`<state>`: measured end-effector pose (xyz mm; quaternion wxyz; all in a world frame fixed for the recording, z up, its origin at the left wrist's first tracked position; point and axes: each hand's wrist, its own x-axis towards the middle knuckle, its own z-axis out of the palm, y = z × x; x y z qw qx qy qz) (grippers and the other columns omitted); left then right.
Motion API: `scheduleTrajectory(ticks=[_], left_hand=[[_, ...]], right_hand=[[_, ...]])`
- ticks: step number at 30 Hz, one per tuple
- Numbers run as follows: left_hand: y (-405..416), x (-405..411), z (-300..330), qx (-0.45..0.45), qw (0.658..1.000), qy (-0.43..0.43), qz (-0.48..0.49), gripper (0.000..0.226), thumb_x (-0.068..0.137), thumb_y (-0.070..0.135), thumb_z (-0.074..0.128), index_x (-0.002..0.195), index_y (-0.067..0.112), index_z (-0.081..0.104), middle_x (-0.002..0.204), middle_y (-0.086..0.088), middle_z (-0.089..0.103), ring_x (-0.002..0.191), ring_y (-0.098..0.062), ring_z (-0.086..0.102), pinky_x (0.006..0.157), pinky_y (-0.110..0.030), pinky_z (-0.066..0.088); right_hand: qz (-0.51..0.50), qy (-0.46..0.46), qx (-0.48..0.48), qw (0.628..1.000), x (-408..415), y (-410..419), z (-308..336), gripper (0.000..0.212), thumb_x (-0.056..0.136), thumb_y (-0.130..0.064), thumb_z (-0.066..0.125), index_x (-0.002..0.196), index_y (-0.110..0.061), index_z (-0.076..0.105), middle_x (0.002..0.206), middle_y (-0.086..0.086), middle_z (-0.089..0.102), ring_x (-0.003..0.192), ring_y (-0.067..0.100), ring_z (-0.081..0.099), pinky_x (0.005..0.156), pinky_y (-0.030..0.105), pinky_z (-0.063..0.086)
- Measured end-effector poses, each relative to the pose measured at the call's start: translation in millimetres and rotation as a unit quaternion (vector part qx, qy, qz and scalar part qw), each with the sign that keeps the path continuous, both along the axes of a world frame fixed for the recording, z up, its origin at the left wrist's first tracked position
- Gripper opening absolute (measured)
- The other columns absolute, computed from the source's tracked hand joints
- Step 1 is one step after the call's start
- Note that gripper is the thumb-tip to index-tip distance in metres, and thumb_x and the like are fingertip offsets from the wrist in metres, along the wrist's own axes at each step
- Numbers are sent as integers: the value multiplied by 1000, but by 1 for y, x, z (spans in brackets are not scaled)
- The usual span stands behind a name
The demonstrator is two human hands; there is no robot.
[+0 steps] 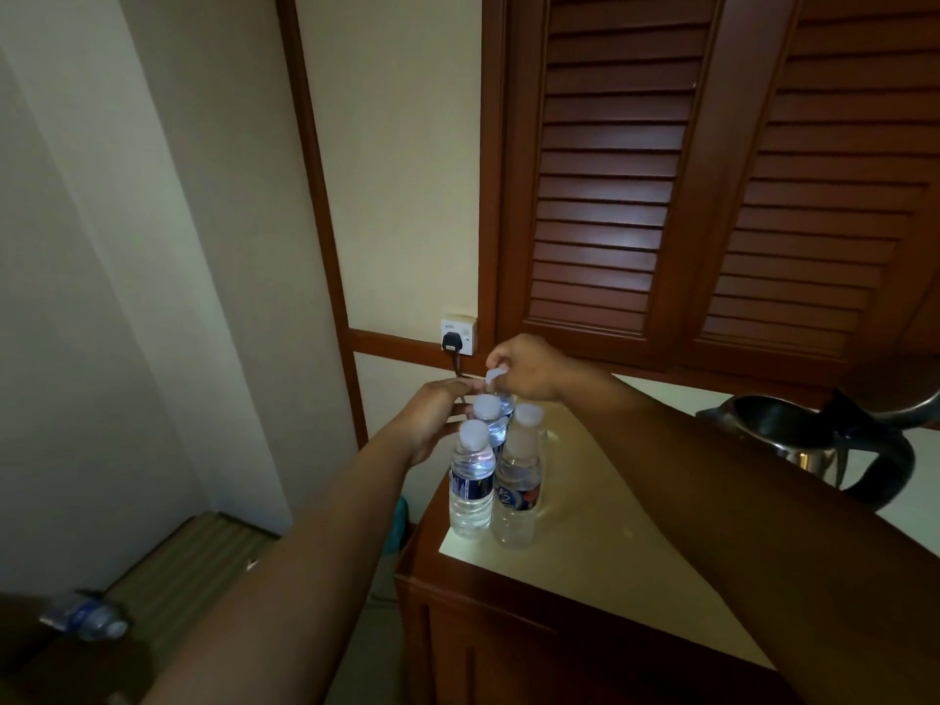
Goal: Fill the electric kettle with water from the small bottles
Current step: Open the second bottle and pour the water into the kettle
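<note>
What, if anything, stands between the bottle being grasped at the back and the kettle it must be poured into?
Nothing visible does. The right hand pinches the rear bottle's cap; from there the cabinet top runs bare to the open kettle. The other bottles stand nearer the camera, off that path.

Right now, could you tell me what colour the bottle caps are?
White, or very pale: the caps show best in the head view.
</note>
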<state>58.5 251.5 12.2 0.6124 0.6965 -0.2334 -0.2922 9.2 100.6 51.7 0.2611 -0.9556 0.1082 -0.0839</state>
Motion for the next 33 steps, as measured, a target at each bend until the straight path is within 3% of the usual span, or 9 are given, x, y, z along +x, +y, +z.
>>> scheduleTrajectory(ticks=[4, 8, 11, 13, 17, 22, 24, 27, 33], left_hand=[[-5, -3, 24, 2, 999, -38, -15, 31, 97, 22, 43, 118, 16, 64, 121, -7, 64, 115, -25, 56, 98, -37, 44], [-19, -23, 68, 13, 977, -214, -9, 30, 95, 16, 47, 121, 18, 61, 117, 5, 61, 110, -13, 54, 84, -19, 42], [-38, -55, 88, 3, 933, -359, 35, 37, 93, 16, 54, 130, 14, 50, 121, 1, 57, 112, -14, 53, 83, -21, 38], [-54, -80, 92, -31, 915, -397, 55, 45, 88, 24, 63, 129, 16, 48, 118, 5, 58, 105, -13, 55, 81, -23, 39], [-88, -130, 75, -90, 927, -350, 100, 61, 74, 41, 75, 124, 21, 46, 112, 3, 63, 97, -15, 61, 79, -31, 50], [-112, -186, 29, -87, 925, -341, 145, 46, 73, 36, 73, 109, 19, 51, 99, 2, 65, 90, -18, 62, 74, -35, 50], [-115, -201, 12, -76, 931, -332, 131, 46, 71, 37, 72, 109, 23, 50, 96, 5, 65, 87, -15, 62, 71, -33, 50], [-114, -214, -6, -54, 941, -313, 112, 43, 72, 34, 73, 107, 24, 51, 91, 7, 65, 82, -12, 62, 67, -28, 49], [-102, -221, -21, -61, 956, -277, 73, 48, 74, 27, 75, 116, 24, 52, 93, 7, 66, 84, -9, 63, 69, -23, 51]], right_hand=[[-22, -61, 10, 998, -8, -9, 17, 14, 77, -10, 70, 90, -4, 70, 95, 12, 69, 82, 16, 58, 75, 32, 50], [-38, -145, 28, 988, -37, -19, 75, 11, 80, -8, 67, 90, -6, 69, 86, 5, 65, 77, 14, 57, 65, 25, 45], [-50, -199, 5, 979, -71, -27, 119, 12, 80, -16, 67, 87, -6, 68, 78, 0, 64, 70, 9, 56, 60, 22, 45], [-64, -226, -12, 972, -96, -32, 138, 15, 79, -25, 68, 82, -10, 68, 72, -4, 64, 67, 9, 58, 62, 25, 46], [-91, -249, -7, 964, -147, -45, 142, 22, 79, -32, 69, 78, -11, 66, 64, -4, 62, 61, 11, 57, 61, 27, 46], [-117, -198, -81, 970, -197, -62, 101, 34, 82, -48, 62, 72, -15, 59, 61, -6, 56, 58, 8, 50, 53, 25, 36], [-131, -142, -114, 975, -208, -66, 89, 38, 83, -52, 59, 72, -16, 58, 64, -3, 59, 61, 12, 54, 55, 26, 39], [-104, -73, -79, 989, -224, -67, 76, 33, 87, -47, 56, 83, -14, 60, 76, 1, 64, 71, 15, 58, 62, 31, 45], [33, -29, -2, 999, -247, -67, 69, 14, 93, -29, 53, 103, -19, 59, 85, -6, 54, 75, 8, 47, 68, 25, 41]])
